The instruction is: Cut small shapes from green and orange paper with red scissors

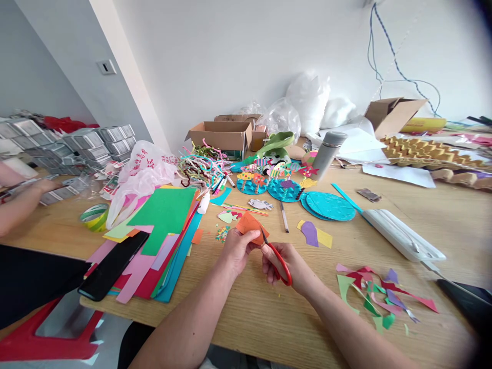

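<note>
1. As you hold it over the surface [265, 318], the orange paper [246, 221] presents as a small, flat, roughly four-sided piece, tilted; any marks on its face are too fine to read.
2. Your left hand [235, 251] is closed in a pinch on the paper, thumb on the upper face.
3. Your right hand [295, 260] is wrapped about the scissors [278, 255]: red handles, dark blades. The blades meet the paper's right-hand part; how far they are parted cannot be told.
4. Just beyond your left hand lie a pale green fish cutout [227, 217] and a scatter of tiny coloured bits [222, 234].
5. Beyond your right hand: a pen [284, 218], and a purple piece [309, 234] overlapping a yellow piece [326, 239].
6. To your left, a stack of coloured paper [167, 205] is partly covered by a black phone [115, 266], which obstructs its near sheets.
7. Right of your right forearm lies a loose heap of paper scraps [371, 287], near a white power strip [403, 233].
8. Farther back: blue discs [331, 206], a grey flask [331, 154] and a bundle of fuzzy stems [202, 169].
9. At far left, another person's arm [19, 205] reaches over the surface.
</note>
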Motion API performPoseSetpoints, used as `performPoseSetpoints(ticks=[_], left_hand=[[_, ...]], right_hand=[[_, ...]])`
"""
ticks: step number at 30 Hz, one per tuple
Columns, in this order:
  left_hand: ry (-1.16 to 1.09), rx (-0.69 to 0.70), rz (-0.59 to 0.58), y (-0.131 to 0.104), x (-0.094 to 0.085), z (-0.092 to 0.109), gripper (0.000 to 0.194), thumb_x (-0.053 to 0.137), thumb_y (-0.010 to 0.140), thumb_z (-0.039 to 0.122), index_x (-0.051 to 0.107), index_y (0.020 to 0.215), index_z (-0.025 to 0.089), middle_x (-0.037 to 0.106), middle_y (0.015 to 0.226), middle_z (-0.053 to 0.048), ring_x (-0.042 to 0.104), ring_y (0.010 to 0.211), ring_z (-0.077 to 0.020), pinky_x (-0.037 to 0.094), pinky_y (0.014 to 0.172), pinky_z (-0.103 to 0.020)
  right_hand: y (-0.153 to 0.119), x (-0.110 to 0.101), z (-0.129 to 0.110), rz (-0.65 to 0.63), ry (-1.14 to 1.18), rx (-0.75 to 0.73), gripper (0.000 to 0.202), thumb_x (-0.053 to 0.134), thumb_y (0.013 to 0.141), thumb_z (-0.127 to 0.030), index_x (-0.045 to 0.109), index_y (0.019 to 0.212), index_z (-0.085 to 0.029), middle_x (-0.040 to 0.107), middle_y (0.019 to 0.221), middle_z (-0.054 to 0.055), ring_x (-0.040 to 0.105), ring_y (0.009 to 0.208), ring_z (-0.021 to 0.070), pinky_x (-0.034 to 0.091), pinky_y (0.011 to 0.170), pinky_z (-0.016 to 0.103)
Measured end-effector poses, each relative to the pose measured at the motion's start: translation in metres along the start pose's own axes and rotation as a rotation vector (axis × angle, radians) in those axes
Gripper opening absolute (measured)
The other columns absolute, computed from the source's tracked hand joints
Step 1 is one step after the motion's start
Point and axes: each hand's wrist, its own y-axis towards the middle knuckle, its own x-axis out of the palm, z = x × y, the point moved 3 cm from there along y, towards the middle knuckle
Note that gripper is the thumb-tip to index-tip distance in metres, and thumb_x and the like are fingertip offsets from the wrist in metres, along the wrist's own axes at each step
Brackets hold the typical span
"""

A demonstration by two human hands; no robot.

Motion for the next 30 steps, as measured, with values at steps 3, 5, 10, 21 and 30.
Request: performPoseSetpoints(ticks=[3, 5, 10, 21, 30], left_hand=[[-0.003, 0.001, 0.004, 0.0003, -0.0008, -0.001, 0.017, 0.071, 0.063, 0.021, 0.063, 0.075, 0.012, 0.062, 0.07, -0.002, 0.056, 0.062, -0.0111, 0.043, 0.059, -0.024], [0.001, -0.002, 0.006, 0.0004, -0.001, -0.0014, 0.016, 0.07, 0.063, 0.021, 0.063, 0.075, 0.012, 0.062, 0.07, -0.002, 0.056, 0.062, -0.0111, 0.044, 0.059, -0.024], [0.008, -0.003, 0.011, 0.0003, -0.0006, -0.0011, 0.016, 0.071, 0.063, 0.021, 0.063, 0.073, 0.011, 0.061, 0.069, -0.002, 0.055, 0.061, -0.0108, 0.043, 0.058, -0.024], [0.007, -0.004, 0.013, 0.0002, -0.0003, -0.0009, 0.019, 0.072, 0.061, 0.023, 0.063, 0.073, 0.012, 0.062, 0.069, -0.002, 0.055, 0.061, -0.0113, 0.043, 0.059, -0.024], [-0.003, -0.021, 0.003, -0.0012, 0.002, 0.0014, 0.02, 0.073, 0.061, 0.024, 0.061, 0.07, 0.012, 0.062, 0.068, -0.003, 0.055, 0.061, -0.0116, 0.043, 0.058, -0.023]], right_hand=[[-0.0001, -0.0004, 0.0001, 0.0, 0.003, -0.007, 0.054, 0.052, 0.073, -0.067, 0.049, 0.062, -0.015, 0.059, 0.05, 0.0, 0.055, 0.036, 0.0096, 0.038, 0.033, 0.017], [-0.0003, -0.0004, -0.0005, -0.002, 0.005, -0.013, 0.054, 0.052, 0.074, -0.067, 0.05, 0.062, -0.015, 0.058, 0.05, 0.0, 0.055, 0.036, 0.0096, 0.039, 0.034, 0.017], [-0.0007, -0.0001, -0.0017, -0.004, 0.005, -0.018, 0.053, 0.054, 0.072, -0.067, 0.05, 0.063, -0.015, 0.059, 0.051, 0.0, 0.055, 0.037, 0.0101, 0.041, 0.035, 0.019], [0.0004, -0.0015, 0.0008, 0.025, -0.03, 0.021, 0.054, 0.054, 0.069, -0.07, 0.048, 0.062, -0.017, 0.058, 0.049, 0.0, 0.056, 0.035, 0.0109, 0.037, 0.032, 0.018], [-0.0013, 0.0007, -0.0014, 0.027, -0.003, 0.039, 0.055, 0.054, 0.068, -0.071, 0.047, 0.061, -0.016, 0.058, 0.047, -0.001, 0.054, 0.034, 0.0098, 0.035, 0.031, 0.017]])
